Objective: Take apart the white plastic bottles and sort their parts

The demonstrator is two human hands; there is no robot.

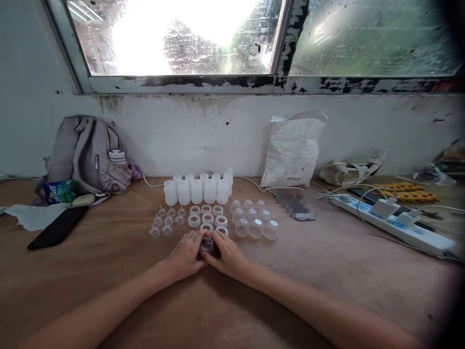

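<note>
My left hand (187,256) and my right hand (229,256) meet at the centre, their fingers wrapped round a small clear round part (207,245). Just behind them lie several white rings (207,209) in rows. Several clear nipple-shaped pieces (168,220) stand to the left of the rings. On the right are several clear domed caps (255,229), some with a small pale mark. Several white translucent bottles (196,191) are upright in rows at the back. The underside of the held part is hidden by my fingers.
A grey backpack (85,155), a black pouch (58,228) and a white cloth (34,215) are at the left. Against the wall leans a white plastic bag (293,150). A phone (304,216) and a power strip (392,223) with cables lie on the right of the brown table (327,271).
</note>
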